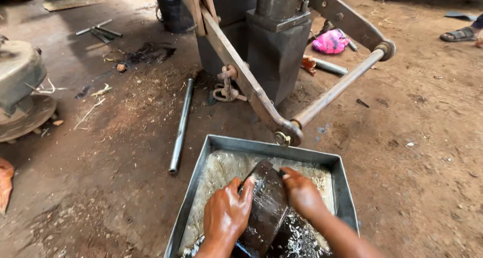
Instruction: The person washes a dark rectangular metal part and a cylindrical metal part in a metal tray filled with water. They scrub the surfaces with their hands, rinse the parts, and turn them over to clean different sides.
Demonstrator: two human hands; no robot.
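A person's two bare hands grip a dark, wet metal block [266,207] inside a square grey metal tray [344,187] that sits on the dirt floor [412,162] of a workshop. The left hand [226,215] lies along the block's left side with its fingers [246,186] curled over the upper edge; the right hand [303,195] clasps the opposite side, fingers closed against the metal. The block rests tilted in the tray, its far end raised and its near end down in a shallow pool of frothy, greyish liquid [226,170].

The block's upper face already glistens wet and looks largely free of grime, which suggests the washing is well along; the underside and the submerged near end cannot be seen, so what is left there cannot be told. Scum clings to the tray's bottom.

Just beyond the tray stands a heavy steel machine [276,46] with a rusty hinged lever frame [302,119] reaching down almost to the tray's far rim. A bare steel rod [181,124] lies on the floor to the left, a pink rag [330,41] beside the machine's base, and another person's sandalled foot [459,34] shows at the far right.
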